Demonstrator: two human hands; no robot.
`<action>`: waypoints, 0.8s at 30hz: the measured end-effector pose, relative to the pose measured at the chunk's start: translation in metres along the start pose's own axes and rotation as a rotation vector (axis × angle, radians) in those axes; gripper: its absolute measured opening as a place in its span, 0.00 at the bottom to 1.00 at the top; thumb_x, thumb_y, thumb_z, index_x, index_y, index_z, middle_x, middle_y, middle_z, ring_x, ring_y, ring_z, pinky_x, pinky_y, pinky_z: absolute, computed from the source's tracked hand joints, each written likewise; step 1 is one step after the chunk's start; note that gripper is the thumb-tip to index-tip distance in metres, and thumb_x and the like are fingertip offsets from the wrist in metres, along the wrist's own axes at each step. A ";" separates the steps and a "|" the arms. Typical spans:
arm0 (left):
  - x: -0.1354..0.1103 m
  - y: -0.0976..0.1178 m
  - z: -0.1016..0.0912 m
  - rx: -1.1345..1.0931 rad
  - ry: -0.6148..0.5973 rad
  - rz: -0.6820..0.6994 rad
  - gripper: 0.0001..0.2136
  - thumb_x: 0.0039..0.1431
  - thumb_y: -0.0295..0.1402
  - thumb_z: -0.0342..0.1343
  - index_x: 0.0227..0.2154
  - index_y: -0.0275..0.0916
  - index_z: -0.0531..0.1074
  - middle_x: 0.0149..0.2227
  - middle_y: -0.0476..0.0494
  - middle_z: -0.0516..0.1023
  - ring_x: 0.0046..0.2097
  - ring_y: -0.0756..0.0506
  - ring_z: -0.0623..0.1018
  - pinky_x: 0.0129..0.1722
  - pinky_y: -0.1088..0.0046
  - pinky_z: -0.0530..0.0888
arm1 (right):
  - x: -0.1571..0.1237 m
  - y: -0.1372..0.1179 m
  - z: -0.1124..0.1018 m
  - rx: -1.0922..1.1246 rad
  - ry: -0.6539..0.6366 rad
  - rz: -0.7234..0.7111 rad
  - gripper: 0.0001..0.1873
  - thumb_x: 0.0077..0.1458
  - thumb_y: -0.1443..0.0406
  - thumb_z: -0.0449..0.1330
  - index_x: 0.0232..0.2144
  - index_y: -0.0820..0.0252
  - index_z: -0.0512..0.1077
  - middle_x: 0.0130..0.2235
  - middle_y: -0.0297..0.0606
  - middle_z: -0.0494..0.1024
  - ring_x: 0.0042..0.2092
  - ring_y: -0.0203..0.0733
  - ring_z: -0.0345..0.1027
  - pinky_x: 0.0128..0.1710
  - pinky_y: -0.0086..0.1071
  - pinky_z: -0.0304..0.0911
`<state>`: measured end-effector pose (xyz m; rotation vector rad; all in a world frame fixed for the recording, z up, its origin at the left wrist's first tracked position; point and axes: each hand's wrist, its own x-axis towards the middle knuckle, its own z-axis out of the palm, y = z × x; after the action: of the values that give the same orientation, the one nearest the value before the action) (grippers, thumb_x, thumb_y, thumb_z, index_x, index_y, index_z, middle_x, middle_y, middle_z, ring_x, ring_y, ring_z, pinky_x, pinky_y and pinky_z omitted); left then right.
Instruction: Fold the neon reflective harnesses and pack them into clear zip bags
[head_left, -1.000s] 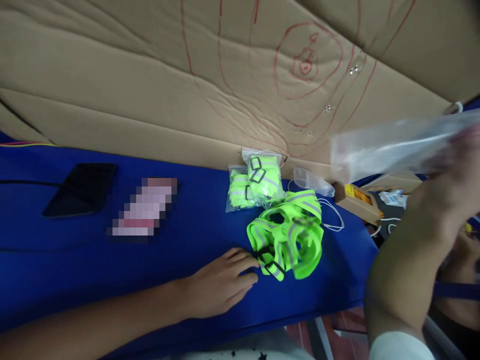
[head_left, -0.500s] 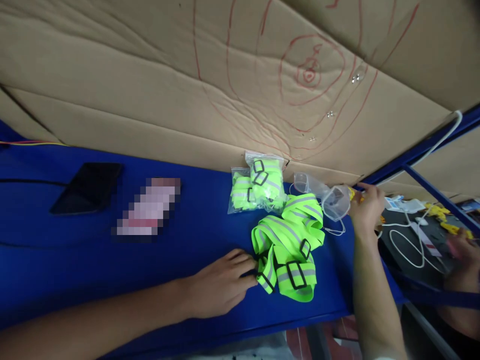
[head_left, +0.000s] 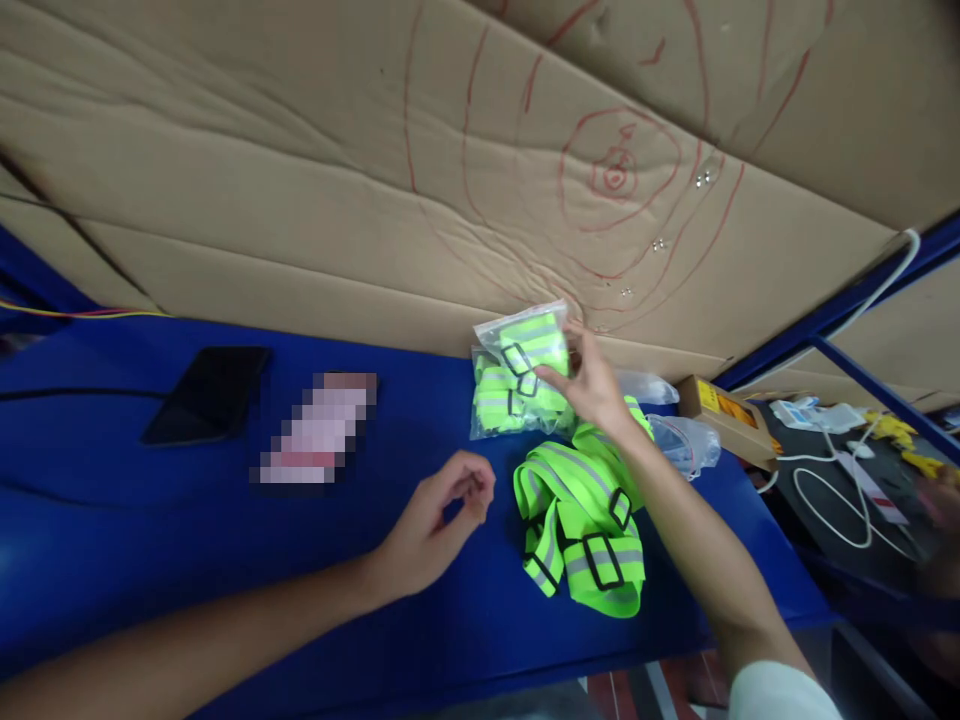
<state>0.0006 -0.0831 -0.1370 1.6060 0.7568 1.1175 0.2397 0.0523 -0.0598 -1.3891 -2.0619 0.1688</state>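
My right hand (head_left: 598,385) has its thumb across the front of the upper clear zip bag (head_left: 534,335) and its fingers at the bag's right edge. Folded neon-green reflective straps with black buckles fill it. A second zip bag (head_left: 491,395) of the same straps lies partly behind and below. My left hand (head_left: 439,515) hovers over the blue table, fingers loosely curled and holding nothing. Between my arms lies a loose heap of green reflective straps (head_left: 577,500), with grey stripes and black slide buckles. My right forearm passes over the heap's right side.
Clear plastic goggles (head_left: 686,445) and an open cardboard box (head_left: 724,420) sit at the right. A dark tablet (head_left: 210,395) and a blurred-out phone (head_left: 319,430) lie left on the blue table (head_left: 300,560). Cardboard (head_left: 300,200) walls the back; a blue frame bar (head_left: 885,395) stands right.
My right hand has moved left from beside the goggles and box to the upper bag, which is now tilted. My left hand has let go of the strap heap and lifted slightly away.
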 end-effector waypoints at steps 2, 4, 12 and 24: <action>0.007 0.000 -0.005 -0.144 0.127 -0.033 0.05 0.73 0.37 0.51 0.46 0.43 0.65 0.39 0.49 0.70 0.33 0.51 0.73 0.32 0.75 0.72 | -0.020 -0.010 -0.016 -0.007 0.052 -0.104 0.35 0.62 0.56 0.65 0.64 0.61 0.59 0.58 0.51 0.76 0.54 0.51 0.74 0.55 0.45 0.69; 0.012 0.000 -0.008 -0.167 0.259 0.023 0.11 0.70 0.39 0.57 0.50 0.44 0.65 0.44 0.47 0.70 0.37 0.51 0.74 0.35 0.76 0.73 | -0.037 -0.019 -0.034 -0.045 0.001 -0.267 0.27 0.62 0.61 0.63 0.61 0.56 0.65 0.58 0.47 0.76 0.58 0.53 0.71 0.59 0.49 0.65; 0.013 0.003 -0.006 -0.069 0.173 -0.083 0.09 0.68 0.40 0.59 0.39 0.38 0.74 0.34 0.48 0.76 0.36 0.50 0.75 0.39 0.74 0.73 | -0.040 -0.046 -0.042 -0.071 -0.351 -0.494 0.31 0.64 0.78 0.50 0.63 0.51 0.69 0.67 0.44 0.68 0.68 0.50 0.60 0.65 0.51 0.58; 0.015 0.000 -0.006 -0.378 0.045 -0.175 0.14 0.63 0.41 0.66 0.31 0.35 0.75 0.28 0.51 0.74 0.30 0.53 0.71 0.31 0.77 0.70 | -0.077 -0.104 -0.027 -0.278 -0.561 -0.359 0.15 0.65 0.54 0.62 0.37 0.59 0.72 0.36 0.37 0.77 0.32 0.43 0.71 0.29 0.38 0.53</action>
<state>0.0012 -0.0674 -0.1317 1.1796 0.6558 1.0970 0.1920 -0.0657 -0.0259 -1.1835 -2.8576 0.1302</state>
